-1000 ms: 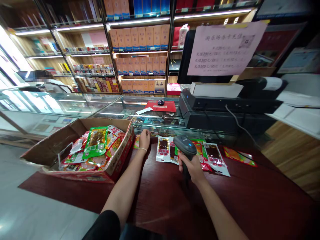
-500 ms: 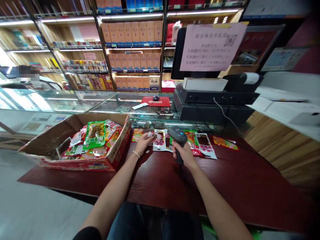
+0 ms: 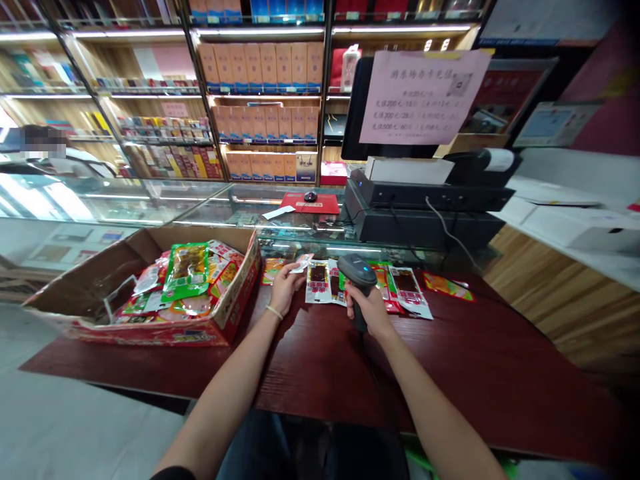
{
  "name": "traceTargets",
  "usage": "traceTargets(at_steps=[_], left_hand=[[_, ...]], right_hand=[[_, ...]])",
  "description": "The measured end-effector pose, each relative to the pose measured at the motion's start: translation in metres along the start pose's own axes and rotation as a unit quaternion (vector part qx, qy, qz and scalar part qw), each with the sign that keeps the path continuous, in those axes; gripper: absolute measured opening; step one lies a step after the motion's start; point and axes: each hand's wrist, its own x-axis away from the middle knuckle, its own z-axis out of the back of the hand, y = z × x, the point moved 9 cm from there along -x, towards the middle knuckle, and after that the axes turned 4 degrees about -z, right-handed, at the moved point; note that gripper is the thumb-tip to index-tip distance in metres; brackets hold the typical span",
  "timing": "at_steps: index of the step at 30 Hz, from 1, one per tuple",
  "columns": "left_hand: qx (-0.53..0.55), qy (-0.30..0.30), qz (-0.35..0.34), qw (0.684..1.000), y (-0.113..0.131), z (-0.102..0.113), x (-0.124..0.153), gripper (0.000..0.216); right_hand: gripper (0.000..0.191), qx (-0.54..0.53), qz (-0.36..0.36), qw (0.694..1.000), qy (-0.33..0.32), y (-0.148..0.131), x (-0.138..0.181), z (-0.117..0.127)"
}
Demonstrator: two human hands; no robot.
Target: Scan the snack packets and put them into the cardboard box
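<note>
My left hand [image 3: 284, 288] pinches a small, pale snack packet [image 3: 303, 263], held up above the near side of the counter. Wrapped around the handle of a black barcode scanner [image 3: 357, 272] is my right hand [image 3: 369, 308]; a blue light glows on the scanner's top. Between and behind the hands lies a row of snack packets, among them a white and red packet [image 3: 319, 283] with a dark window and a similar packet [image 3: 411, 291] to the right. An orange packet [image 3: 273, 270] lies just behind my left hand.
At left stands an open cardboard box [image 3: 220, 328] with several snack packets inside. A flat orange packet [image 3: 448, 287] lies at right on the dark red table [image 3: 320, 373]. Behind are a glass counter, a mouse [image 3: 310, 197], a monitor with a pink notice [image 3: 423, 97], and a person at far left.
The small packet in my left hand has tilted and risen slightly, showing a paler side. My right hand keeps the scanner in nearly the same place.
</note>
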Motion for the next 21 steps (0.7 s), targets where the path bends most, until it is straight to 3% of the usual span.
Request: traceTargets(at_steps=[5, 10, 15, 18, 21], left_hand=[[-0.058, -0.030, -0.001, 0.998, -0.006, -0.003, -0.001, 0.047], [-0.112, 0.008, -0.028, 0.993, -0.006, 0.008, -0.002, 0.044], [-0.095, -0.009, -0.044, 0.994, -0.003, 0.006, -0.003, 0.061], [-0.103, -0.013, -0.049, 0.993, -0.001, 0.005, -0.003, 0.060], [-0.117, -0.013, -0.062, 0.991, 0.003, 0.003, -0.002, 0.056]], right_hand=[[0.039, 0.026, 0.009, 1.000, 0.008, 0.003, -0.002, 0.003], [0.039, 0.073, 0.011, 0.997, 0.009, 0.002, -0.001, 0.003], [0.041, 0.123, -0.041, 0.991, -0.040, 0.005, 0.003, -0.007], [0.046, 0.162, -0.048, 0.984, -0.058, 0.006, 0.006, -0.011], [0.036, 0.181, -0.057, 0.979, -0.074, 0.009, 0.007, -0.014]])
